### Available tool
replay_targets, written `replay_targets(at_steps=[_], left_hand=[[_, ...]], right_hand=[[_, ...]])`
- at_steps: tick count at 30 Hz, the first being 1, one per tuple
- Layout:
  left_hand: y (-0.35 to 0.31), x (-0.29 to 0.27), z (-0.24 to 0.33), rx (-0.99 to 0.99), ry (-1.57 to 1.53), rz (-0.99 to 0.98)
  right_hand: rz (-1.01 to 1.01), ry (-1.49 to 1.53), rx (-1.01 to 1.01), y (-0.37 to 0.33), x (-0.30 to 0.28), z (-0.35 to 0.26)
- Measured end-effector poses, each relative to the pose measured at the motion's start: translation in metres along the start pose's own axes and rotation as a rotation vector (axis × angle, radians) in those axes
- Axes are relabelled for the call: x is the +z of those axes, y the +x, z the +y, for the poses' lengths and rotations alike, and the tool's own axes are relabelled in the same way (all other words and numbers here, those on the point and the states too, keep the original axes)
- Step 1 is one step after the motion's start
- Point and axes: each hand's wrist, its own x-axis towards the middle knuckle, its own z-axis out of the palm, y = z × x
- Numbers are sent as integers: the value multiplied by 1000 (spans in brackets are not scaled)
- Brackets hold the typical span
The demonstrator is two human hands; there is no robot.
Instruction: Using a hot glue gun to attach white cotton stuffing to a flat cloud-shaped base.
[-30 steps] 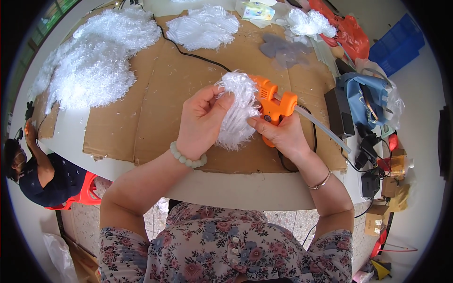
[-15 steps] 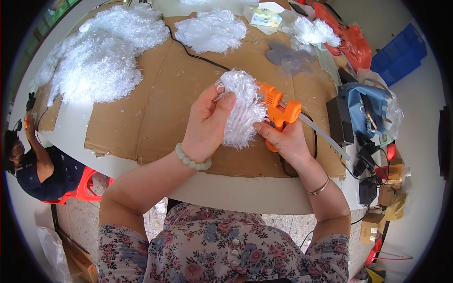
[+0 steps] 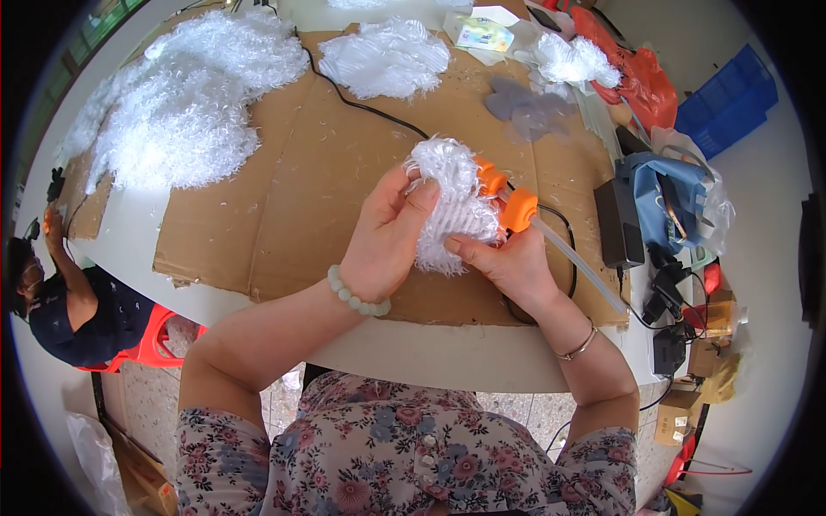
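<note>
A small piece of white shaggy fabric is held up over the cardboard, with my left hand closed on its left edge, thumb in front. My right hand grips an orange hot glue gun. Its thumb also presses on the fabric's lower right edge. The fabric hides the gun's nozzle and most of its body. Out of the gun's back end a long translucent glue stick slants toward the lower right.
A cardboard sheet covers much of the white table. On it lie a large white shaggy heap, a smaller white pile and grey translucent pieces. A black box and blue bag stand right. A co-worker sits left.
The fabric has shifted slightly right and down, its ribbed face showing more. The glue gun has turned further behind it. My right thumb has moved left onto the fabric's edge.
</note>
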Motion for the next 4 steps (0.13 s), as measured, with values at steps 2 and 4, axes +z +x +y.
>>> replay_targets(at_steps=[2,4], left_hand=[[0,-2,2,-20,-36,28],[1,-5,9,-27,-64,60]], right_hand=[[0,24,166,2,1,-3],[1,310,57,5,1,1]])
